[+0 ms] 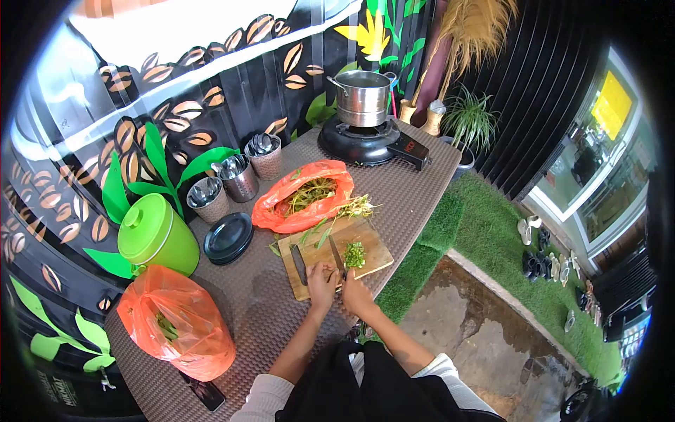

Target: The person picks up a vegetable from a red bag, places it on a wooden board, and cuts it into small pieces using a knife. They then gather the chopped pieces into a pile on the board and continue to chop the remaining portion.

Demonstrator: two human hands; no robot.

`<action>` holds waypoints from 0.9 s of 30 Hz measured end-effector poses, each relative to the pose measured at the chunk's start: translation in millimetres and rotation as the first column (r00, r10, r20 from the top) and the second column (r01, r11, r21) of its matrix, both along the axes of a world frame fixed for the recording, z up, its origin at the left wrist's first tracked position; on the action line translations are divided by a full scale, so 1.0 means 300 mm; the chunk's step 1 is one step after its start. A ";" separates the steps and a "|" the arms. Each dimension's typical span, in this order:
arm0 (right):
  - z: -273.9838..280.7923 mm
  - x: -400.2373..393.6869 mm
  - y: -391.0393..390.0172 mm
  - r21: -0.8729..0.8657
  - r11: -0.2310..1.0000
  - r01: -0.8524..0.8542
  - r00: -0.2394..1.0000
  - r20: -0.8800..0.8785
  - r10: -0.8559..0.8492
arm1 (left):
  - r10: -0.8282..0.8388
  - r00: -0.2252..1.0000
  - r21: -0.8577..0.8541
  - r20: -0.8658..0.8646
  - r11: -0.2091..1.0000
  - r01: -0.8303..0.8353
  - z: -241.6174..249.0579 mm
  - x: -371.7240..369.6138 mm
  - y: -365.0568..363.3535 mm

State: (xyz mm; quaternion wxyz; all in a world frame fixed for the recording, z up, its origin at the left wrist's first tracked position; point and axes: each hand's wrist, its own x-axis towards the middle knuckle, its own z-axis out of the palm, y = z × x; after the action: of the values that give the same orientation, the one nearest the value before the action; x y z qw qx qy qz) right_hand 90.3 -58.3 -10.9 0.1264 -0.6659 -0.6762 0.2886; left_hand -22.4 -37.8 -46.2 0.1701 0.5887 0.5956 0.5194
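Note:
My right hand [357, 295] is closed round the handle of a kitchen knife [336, 252], whose blade points away from me over a wooden cutting board [376, 247]. Beside the blade, my left hand [322, 283] rests at the board's near edge with its fingers curled together; what they hold, if anything, is too small to make out. Chopped greens [354, 254] lie in a small heap right of the blade. Just beyond the board sits an open orange plastic bag [266, 211] filled with leafy greens [309, 195]. Some loose stems [360, 207] spill out beside it.
A second orange bag [176, 327] and a phone [204, 391] are at the table's near left. Behind stand a green lidded bucket [160, 235], dark plates [228, 239] and several cutlery cups [237, 179]. A metal pot [363, 102] sits on a black stove [358, 146] at the far end.

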 end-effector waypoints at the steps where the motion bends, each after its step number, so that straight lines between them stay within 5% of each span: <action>1: -0.006 -0.010 -0.028 0.010 1.000 0.006 0.999 0.037 -0.006 | 0.004 0.999 -0.028 0.048 1.000 -0.003 0.003 -0.003 0.000; 24: -0.001 -0.015 0.009 0.015 0.999 -0.043 0.998 0.037 0.043 | -0.011 1.000 0.005 -0.020 1.000 0.011 0.004 -0.016 -0.029; 27: -0.010 -0.033 -0.050 0.020 0.999 -0.038 0.990 0.139 0.035 | -0.019 1.000 0.007 0.008 1.000 0.019 -0.018 -0.015 -0.025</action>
State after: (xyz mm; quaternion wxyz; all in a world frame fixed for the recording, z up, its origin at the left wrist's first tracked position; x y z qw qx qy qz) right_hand 80.6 -73.2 -13.9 0.0813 -0.6705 -0.6987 0.2360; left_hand -27.0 -45.2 -51.6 0.1753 0.5930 0.5875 0.5220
